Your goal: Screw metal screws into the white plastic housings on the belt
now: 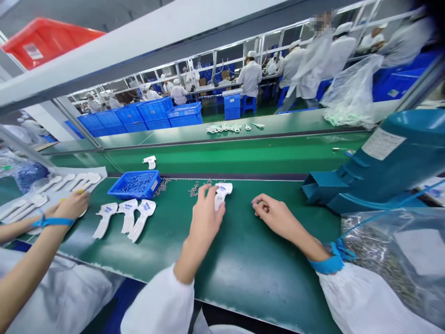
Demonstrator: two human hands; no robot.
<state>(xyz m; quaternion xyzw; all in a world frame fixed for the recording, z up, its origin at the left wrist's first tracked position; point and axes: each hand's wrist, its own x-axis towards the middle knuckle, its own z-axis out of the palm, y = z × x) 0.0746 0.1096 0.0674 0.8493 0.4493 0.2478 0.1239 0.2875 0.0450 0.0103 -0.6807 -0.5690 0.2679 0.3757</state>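
My left hand [205, 217] rests on the green table, its fingers closed round a white gun-shaped plastic shell [222, 192]. My right hand [274, 214] lies a little to the right, its fingers curled in a pinch on something too small to make out. A scatter of small screws [194, 188] lies just beyond my left hand. Three more white shells [127, 218] lie in a row to the left.
A blue tray [136, 184] of screws sits at the left. A co-worker's hand [71, 206] reaches over more shells there. A teal machine [385, 162] and a clear bag of screws [389, 253] stand at the right. A green conveyor [243, 155] runs behind.
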